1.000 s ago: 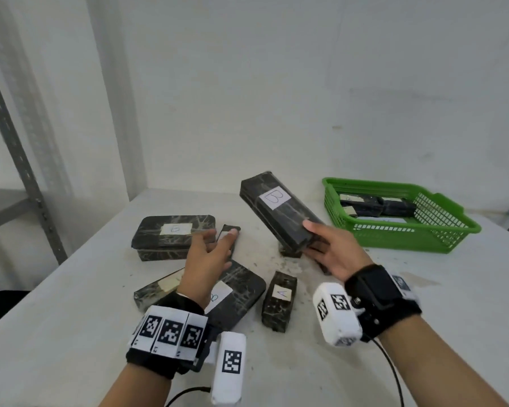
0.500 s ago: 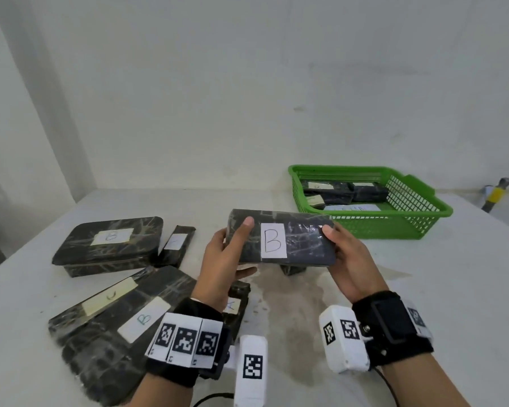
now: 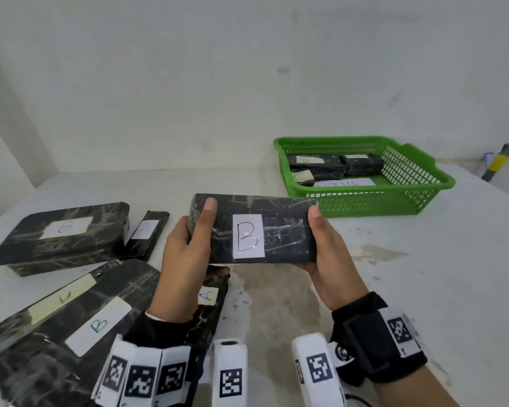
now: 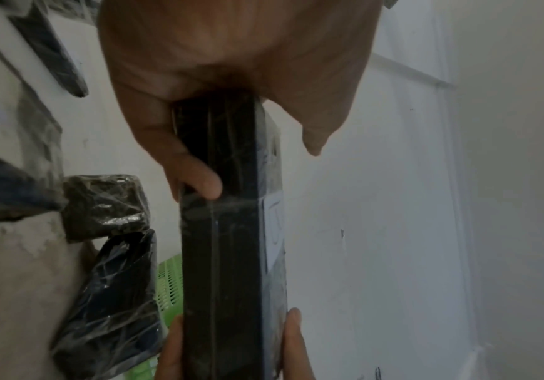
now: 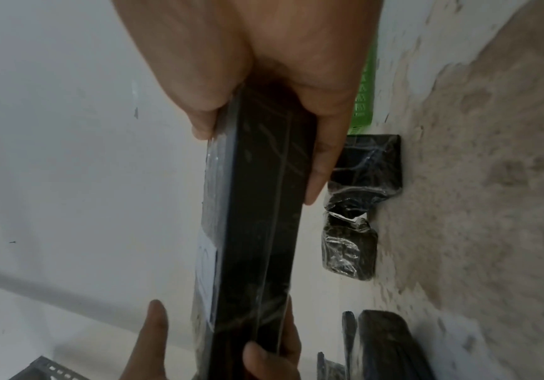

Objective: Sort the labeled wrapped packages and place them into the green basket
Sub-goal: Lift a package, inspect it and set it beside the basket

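From the head view, the left hand (image 3: 185, 259) and right hand (image 3: 332, 265) gripped the ends of the B-labeled package (image 3: 254, 229) above the table (image 3: 423, 289); the green basket (image 3: 365, 201) held several packages, others remained outside. Both wrist views showed fingers (image 4: 195, 180) curled round it, thumb (image 5: 205, 123) pressing its labelled face.

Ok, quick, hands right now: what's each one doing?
Left hand: grips the left end of the B package.
Right hand: grips the right end of the same package.
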`<state>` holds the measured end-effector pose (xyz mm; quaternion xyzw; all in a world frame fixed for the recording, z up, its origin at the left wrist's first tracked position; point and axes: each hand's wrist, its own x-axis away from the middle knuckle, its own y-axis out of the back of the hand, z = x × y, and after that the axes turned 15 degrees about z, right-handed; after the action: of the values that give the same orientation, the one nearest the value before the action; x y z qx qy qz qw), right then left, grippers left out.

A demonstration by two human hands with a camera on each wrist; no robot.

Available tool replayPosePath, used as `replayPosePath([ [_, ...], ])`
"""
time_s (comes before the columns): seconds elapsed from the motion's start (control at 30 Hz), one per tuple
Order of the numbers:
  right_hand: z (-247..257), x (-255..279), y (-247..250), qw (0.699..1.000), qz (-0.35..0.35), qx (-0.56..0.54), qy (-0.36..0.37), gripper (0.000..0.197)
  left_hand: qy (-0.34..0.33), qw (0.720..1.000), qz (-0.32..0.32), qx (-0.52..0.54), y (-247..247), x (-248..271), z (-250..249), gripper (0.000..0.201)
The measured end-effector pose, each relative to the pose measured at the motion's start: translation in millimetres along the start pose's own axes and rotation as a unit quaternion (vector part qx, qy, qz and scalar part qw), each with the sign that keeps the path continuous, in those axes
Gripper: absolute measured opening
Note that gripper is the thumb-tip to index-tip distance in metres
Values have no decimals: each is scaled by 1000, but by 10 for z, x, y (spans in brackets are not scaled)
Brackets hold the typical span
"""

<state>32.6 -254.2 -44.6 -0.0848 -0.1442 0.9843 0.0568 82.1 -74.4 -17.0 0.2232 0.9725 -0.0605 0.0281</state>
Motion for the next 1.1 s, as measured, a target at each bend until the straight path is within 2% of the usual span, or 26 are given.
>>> replayPosePath([
  [0.07,-16,3,4,1000,-4,13,0,56,8,1000,2,1,0,7,1,68],
  [0.23,3,42,-43,998,24,50,9,66,-15,999,-38,-5,3,-17,29,51],
  [0.3,8,48,-46,997,26,67,15,65,-11,1000,-17,9,7,6,9,53],
  [0.4,8,52,-37,997,12,70,23,63,-4,1000,14,4,-13,40,-8,66],
  [0.57,34,91,-80,999,39,32,4,65,-7,1000,-10,15,35,0,27,32],
  [0.63,37,102,-82,999,48,17,3,59,-1,999,10,37,81,-1,2,28],
  [0.73,73,89,-48,999,31,11,4,58,18,996,64,56,77,-3,-24,48],
  [0.83,91,86,-22,1000,26,0,-8,60,17,995,62,72,71,-38,19,38],
  [0.93,120,99,-16,997,55,-47,-18,63,9,995,45,92,80,-54,34,35],
  [1.03,116,99,-18,994,67,-88,-8,58,-9,994,45,96,114,-56,31,47],
  [1.1,110,99,-28,995,55,-88,1,57,-7,992,70,100,121,-44,15,59],
])
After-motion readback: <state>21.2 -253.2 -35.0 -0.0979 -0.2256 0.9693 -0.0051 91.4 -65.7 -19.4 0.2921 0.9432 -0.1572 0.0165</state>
